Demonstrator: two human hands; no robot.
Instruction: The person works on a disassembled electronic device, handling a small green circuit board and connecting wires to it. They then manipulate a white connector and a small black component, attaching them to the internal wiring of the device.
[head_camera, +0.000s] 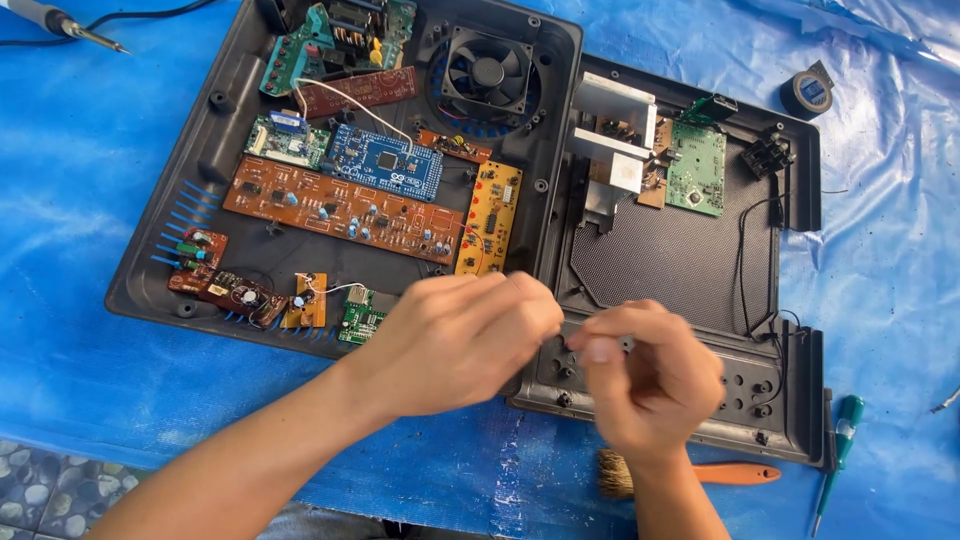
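My left hand (460, 340) hovers with curled fingers over the near edge of a dark plastic case half (160, 230) that carries several circuit boards. My right hand (650, 380) is pinched at thumb and forefinger on a small dark part (625, 343), too small and blurred to identify, above the second dark case half (690, 260). The two hands almost meet where the case halves join. A long brown circuit board (340, 210) and a blue board (385, 160) lie on the left half.
A cooling fan (488, 72) sits at the top of the left half; a green board (697, 168) and metal bracket (615, 130) on the right half. On the blue sheet lie an orange-handled brush (700, 472), green screwdriver (838, 450), tape roll (806, 92) and soldering iron (50, 20).
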